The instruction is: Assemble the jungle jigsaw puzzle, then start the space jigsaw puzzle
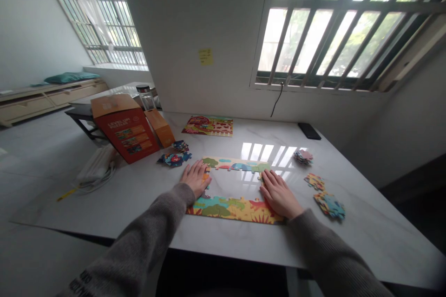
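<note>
A jigsaw puzzle frame point(219, 209) lies on the white marbled table, its border pieces joined around a bare middle. Along its left side rests my left hand point(197, 178), fingers stretched flat over the edge pieces. My right hand point(279, 192) lies flat on the right side, fingers extended and pointing away from me. Both palms hide parts of the side pieces. Piles of loose puzzle pieces sit nearby: dark blue ones point(174, 158) left of the frame, and a yellow and teal pile point(330, 205), a yellow pile point(314, 181) and a pinkish stack point(303, 157) to the right.
A red puzzle box point(127, 132) and an orange box point(159, 128) stand at the left, near a glass bottle point(145, 97). A colourful puzzle sheet point(208, 125) lies at the back. White cables with a power strip point(95, 167) lie left; a black phone point(309, 131) lies at the far right.
</note>
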A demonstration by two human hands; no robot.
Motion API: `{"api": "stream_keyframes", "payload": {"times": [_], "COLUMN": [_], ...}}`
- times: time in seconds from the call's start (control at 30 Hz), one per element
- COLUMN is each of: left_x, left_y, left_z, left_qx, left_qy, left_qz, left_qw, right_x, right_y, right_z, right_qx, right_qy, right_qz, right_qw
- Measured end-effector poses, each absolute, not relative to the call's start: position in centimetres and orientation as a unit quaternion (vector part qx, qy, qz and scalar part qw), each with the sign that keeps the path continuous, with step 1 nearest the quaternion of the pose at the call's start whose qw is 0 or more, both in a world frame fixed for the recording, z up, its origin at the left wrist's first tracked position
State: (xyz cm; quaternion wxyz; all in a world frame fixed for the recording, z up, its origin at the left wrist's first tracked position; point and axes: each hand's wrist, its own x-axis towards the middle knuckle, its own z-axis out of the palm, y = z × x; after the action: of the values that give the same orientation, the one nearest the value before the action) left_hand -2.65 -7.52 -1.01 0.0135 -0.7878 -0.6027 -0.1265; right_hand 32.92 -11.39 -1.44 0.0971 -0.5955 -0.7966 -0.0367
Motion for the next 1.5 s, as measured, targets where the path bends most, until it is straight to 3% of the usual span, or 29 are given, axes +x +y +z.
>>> {"api": "stream_keyframes", "payload": {"times": [0.37,0.6,0.9,1.23,1.33,1.5], "left_x": [-2.4,-4.1,-4.0,-4.1,-4.1,-3.9], "left_y": [-6.1,-4.9,-6.7,-7.0,-7.0,-7.1], "left_z": [-1.7,-1.5,1.5,1.2,0.9,0.5], "left_qx": [-0.806,-0.786,-0.769,-0.804,-0.814,-0.822], "left_qy": [-0.567,-0.521,-0.483,-0.435,-0.422,-0.419], "left_qz": [-0.168,-0.321,-0.403,-0.387,-0.381,-0.368], "left_qw": [0.005,-0.083,-0.111,-0.119,-0.115,-0.117], "right_x": [33.5,33.5,34.7,34.8,36.7,43.4], "right_y": [-11.2,-11.1,-10.6,-11.9,-12.0,-10.9], "right_z": [-2.0,-1.4,-0.8,0.8,1.8,2.8], "right_qx": [-0.595,-0.601,-0.584,-0.592,-0.602,-0.712], "right_qy": [-0.796,-0.794,-0.787,-0.766,-0.764,-0.69], "right_qz": [-0.058,-0.028,0.052,0.006,-0.046,-0.074], "right_qw": [0.092,0.094,0.191,0.25,0.227,0.112]}}
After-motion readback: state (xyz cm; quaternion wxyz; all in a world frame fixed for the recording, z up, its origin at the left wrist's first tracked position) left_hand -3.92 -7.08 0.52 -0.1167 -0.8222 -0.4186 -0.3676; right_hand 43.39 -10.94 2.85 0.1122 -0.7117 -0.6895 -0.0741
